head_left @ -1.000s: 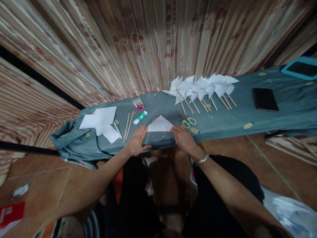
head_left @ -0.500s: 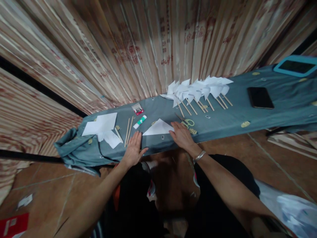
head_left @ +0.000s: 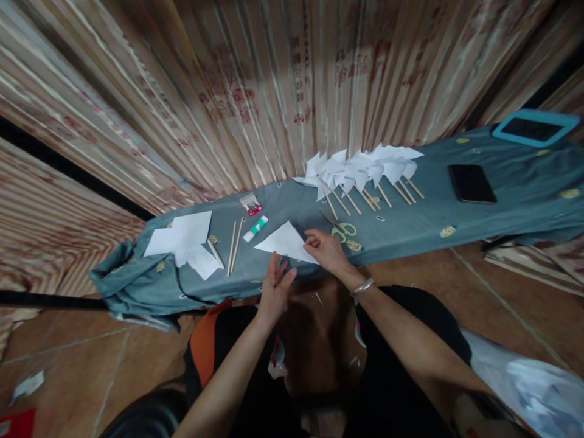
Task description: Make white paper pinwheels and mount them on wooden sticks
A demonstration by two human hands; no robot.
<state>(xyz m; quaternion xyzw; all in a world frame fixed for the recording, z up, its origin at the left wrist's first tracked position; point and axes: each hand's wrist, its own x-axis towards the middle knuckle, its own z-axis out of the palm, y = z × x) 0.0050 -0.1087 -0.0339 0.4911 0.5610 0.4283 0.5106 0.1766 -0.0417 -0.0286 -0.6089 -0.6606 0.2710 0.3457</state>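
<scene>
A white sheet of paper folded into a triangle (head_left: pixel 283 238) lies on the cloth-covered table in front of me. My right hand (head_left: pixel 327 250) is at its right edge, fingers bent and pinched together on the paper. Just below the lower edge is my left hand (head_left: pixel 275 289), fingers apart, its fingertips close to or touching the paper. Beside my right hand rest green-handled scissors (head_left: pixel 343 232). A green and white glue stick (head_left: pixel 255 229) lies left of the triangle, with a small red and white box of pins (head_left: pixel 250 204) behind it.
Several white paper pinwheels (head_left: pixel 365 169) on sticks lie in a row at the back. Wooden sticks (head_left: pixel 235 246) and white paper sheets (head_left: pixel 192 228) are on the left. To the right are a black phone (head_left: pixel 472 184) and a blue-framed tablet (head_left: pixel 535 128). A striped curtain (head_left: pixel 255 91) hangs behind.
The paper triangle has turned, its right corner now nearer me. My left hand has moved right to its lower edge, and my right hand's fingers have gone from flat to bent.
</scene>
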